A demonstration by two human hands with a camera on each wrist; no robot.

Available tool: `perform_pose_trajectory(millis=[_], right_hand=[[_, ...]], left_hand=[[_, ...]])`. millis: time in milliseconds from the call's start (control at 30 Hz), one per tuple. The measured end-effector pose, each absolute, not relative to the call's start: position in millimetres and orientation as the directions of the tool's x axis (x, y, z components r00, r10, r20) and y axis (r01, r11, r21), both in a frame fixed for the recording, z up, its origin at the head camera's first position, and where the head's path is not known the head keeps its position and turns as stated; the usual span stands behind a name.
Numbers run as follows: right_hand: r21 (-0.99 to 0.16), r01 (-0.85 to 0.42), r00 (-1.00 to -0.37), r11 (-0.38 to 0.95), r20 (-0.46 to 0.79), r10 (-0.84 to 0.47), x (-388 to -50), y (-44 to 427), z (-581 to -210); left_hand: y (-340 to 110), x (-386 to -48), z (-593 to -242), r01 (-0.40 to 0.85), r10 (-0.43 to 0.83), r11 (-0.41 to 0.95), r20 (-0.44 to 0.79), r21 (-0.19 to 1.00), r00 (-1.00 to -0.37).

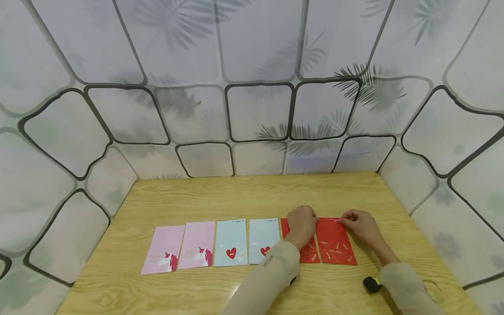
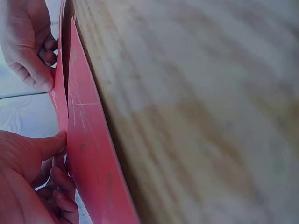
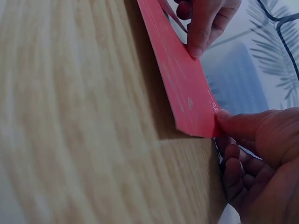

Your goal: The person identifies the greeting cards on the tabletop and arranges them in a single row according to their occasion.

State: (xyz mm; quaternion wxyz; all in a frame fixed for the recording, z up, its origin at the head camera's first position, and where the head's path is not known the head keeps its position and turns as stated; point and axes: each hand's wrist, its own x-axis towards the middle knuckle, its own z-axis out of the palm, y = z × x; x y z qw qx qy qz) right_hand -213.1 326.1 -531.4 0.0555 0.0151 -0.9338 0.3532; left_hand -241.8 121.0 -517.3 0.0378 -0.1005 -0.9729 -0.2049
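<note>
Two red cards with thin pale leaf sprigs lie side by side at the right end of a row. My right hand [image 1: 363,227] pinches the upper right corner of the rightmost red card [image 1: 335,245] between thumb and fingers. At that card's upper left corner, my left hand [image 1: 301,224] pinches the edge with its thumb and curled fingers. The left hand and forearm partly cover the other red card [image 1: 310,253]. In the right wrist view, the pinched red card [image 3: 180,79] slants slightly above the table, and the right hand [image 3: 261,158] grips its corner.
Left of the red cards lie two light blue cards [image 1: 230,234] with red hearts, then two pink cards [image 1: 167,240] with white unicorns. All rest on a wooden table [image 1: 220,197]. Patterned fabric walls [image 1: 260,113] rise behind and at both sides.
</note>
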Motion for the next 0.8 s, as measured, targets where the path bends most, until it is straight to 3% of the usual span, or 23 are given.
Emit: perform_pose_trajectory(millis=[800], right_hand=[[-0.593,-0.031,-0.997,0.805,0.075,0.017,-215.6,317.7,-525.7]], left_hand=[[119.7,-243.6,-517.8,0.179,0.153,0.917,0.1,0.356,-0.983]])
